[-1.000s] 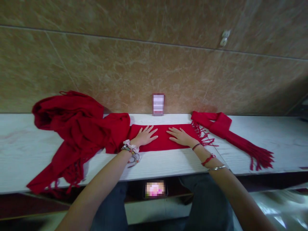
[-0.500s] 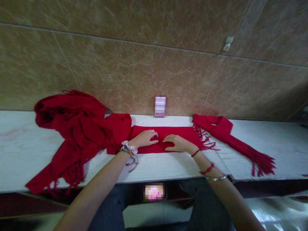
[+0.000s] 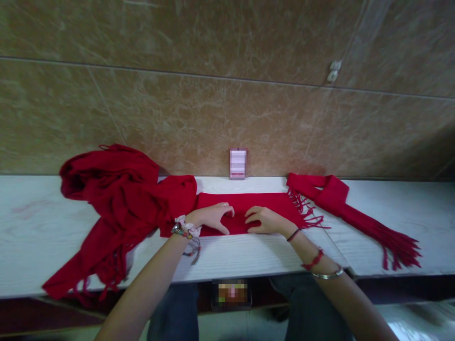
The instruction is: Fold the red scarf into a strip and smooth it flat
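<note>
A red scarf [image 3: 256,199] lies flat in a strip across the white table, its fringe [image 3: 309,215] spread at the right end. My left hand [image 3: 212,218] rests on the strip, thumb and fingers apart, with the thumb near the scarf's front edge. A short gap separates it from my right hand [image 3: 266,220], which lies on the same cloth with loosely curved, parted fingers. Neither hand grips anything. To the left is a crumpled heap of red scarves [image 3: 124,199], meeting the strip's left end, where I cannot tell the pieces apart.
Another red scarf [image 3: 332,192], narrow and folded over on itself, lies at the right with its fringe toward the front edge. A phone-like object [image 3: 238,164], blurred out, leans at the brown tiled wall [image 3: 199,118]. Below the white table [image 3: 391,208] sits another blurred screen [image 3: 232,293].
The whole view has shifted, so everything sits a little lower. My left thumb has spread further toward the scarf's front edge. Both hands stay on the scarf, which looks unchanged.
</note>
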A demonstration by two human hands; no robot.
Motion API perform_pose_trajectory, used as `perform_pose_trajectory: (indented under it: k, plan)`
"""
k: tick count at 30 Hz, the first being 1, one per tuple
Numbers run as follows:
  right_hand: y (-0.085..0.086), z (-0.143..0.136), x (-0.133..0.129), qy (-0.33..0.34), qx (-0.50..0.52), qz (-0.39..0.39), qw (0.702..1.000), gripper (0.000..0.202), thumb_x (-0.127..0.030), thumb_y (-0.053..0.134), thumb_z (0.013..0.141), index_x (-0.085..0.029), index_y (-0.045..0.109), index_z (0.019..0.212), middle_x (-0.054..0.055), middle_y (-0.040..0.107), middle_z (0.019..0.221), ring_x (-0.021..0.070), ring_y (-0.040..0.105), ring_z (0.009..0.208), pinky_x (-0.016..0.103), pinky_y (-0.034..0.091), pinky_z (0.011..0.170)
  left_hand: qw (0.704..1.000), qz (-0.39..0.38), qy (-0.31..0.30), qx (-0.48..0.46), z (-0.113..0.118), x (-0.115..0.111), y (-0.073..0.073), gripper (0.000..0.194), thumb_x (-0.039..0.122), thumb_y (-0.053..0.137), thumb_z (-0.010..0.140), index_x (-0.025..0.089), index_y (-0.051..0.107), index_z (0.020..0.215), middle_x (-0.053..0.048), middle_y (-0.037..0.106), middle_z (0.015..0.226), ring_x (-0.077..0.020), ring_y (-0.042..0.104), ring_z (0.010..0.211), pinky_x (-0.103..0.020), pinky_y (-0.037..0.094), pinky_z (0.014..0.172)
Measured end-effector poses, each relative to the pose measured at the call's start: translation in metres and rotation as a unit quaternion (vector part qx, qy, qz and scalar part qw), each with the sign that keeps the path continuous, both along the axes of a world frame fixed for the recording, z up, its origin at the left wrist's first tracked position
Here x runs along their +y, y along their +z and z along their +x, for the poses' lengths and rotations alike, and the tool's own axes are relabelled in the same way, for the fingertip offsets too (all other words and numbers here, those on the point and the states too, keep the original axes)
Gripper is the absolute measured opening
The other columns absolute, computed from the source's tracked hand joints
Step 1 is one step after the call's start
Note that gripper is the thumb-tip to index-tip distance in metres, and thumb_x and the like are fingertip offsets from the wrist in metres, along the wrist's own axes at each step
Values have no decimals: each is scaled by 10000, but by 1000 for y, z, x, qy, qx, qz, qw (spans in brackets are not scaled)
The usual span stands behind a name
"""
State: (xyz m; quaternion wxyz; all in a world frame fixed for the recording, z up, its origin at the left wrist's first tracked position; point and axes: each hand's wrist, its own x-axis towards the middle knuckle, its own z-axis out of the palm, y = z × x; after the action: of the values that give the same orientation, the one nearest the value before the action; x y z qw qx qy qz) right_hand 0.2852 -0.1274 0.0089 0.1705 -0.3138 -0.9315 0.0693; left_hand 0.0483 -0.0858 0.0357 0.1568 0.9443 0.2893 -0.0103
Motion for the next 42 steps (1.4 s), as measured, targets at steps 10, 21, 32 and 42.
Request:
perform_pose_trajectory:
  k: [10, 21, 32, 42]
  plan:
    - [3, 1, -5, -23, -15, 42, 999, 468, 28, 432, 693, -131, 594, 1102, 107, 629, 1071, 179, 561, 994, 316, 453, 869, 999, 29, 1, -38, 6, -5, 3, 323, 408, 611, 700, 207, 528, 938, 23, 565, 766, -133, 531, 701, -224, 380, 630]
    - [3, 2, -2, -72, -85, 145, 983, 239, -66, 481, 807, -162, 628, 970, 92, 617, 996, 187, 548, 925, 306, 439, 818, 995, 86, 13, -42, 8, -5, 0, 184, 214, 516, 792, 203, 550, 973, -11, 638, 918, -138, 583, 798, -230, 416, 737]
    - [1, 3, 2, -81, -127, 148, 977, 159, -196, 537, 845, -169, 675, 919, 82, 648, 893, 176, 581, 825, 285, 432, 731, 991, 126, 13, -41, 7, 4, -11, 157, 247, 491, 844, 204, 577, 969, -23, 648, 915, -152, 597, 838, -250, 427, 769]
    - [3, 2, 3, -97, -126, 134, 978, 165, -147, 503, 855, -148, 668, 849, 76, 652, 808, 155, 584, 756, 254, 419, 680, 986, 159, 35, -25, 7, 3, -9, 176, 217, 402, 892, 203, 539, 1002, -43, 650, 948, -164, 611, 858, -262, 440, 745]
